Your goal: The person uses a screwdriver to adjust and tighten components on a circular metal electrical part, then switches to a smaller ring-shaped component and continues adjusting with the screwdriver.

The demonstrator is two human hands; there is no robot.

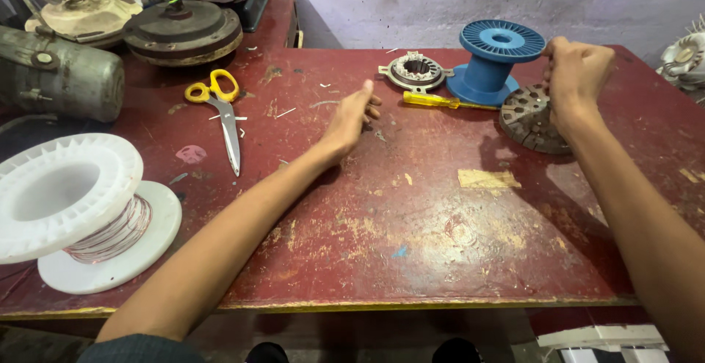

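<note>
Both forearms are bare from elbow to wrist. The left hand [351, 117] and right hand [576, 76] carry no gloves, rings or watch. A dark teal sleeve edge [139, 348] shows at the left upper arm.

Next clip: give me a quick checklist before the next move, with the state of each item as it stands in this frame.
1. Right hand grips the stator core: ok.
2. Core resting on the table: ok.
3. Left hand empty, on the table: ok.
4. Screwdriver lying between the hands: ok.
5. Scissors apart from both hands: ok.
6. Wire between right fingers: cannot tell.
</note>
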